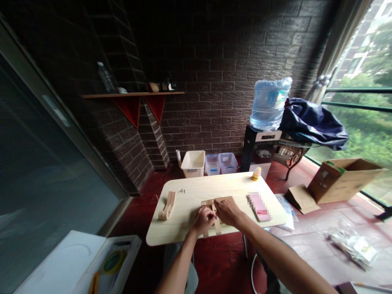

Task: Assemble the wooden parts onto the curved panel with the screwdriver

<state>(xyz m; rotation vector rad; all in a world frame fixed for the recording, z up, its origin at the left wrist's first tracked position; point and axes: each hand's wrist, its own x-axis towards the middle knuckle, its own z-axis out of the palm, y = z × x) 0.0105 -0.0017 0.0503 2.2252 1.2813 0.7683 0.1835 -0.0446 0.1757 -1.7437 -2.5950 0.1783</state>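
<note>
Touching one wooden assembly (217, 226): two hands (204, 219) (226, 210)

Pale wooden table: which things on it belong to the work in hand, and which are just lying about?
In the work:
- tan wooden pieces under the left hand and right hand
- curved tan wooden piece, judging by its matching material
- perhaps the small dark bits, too small to identify

Lying about:
- pink rectangular item
- small yellow-based bottle
</note>
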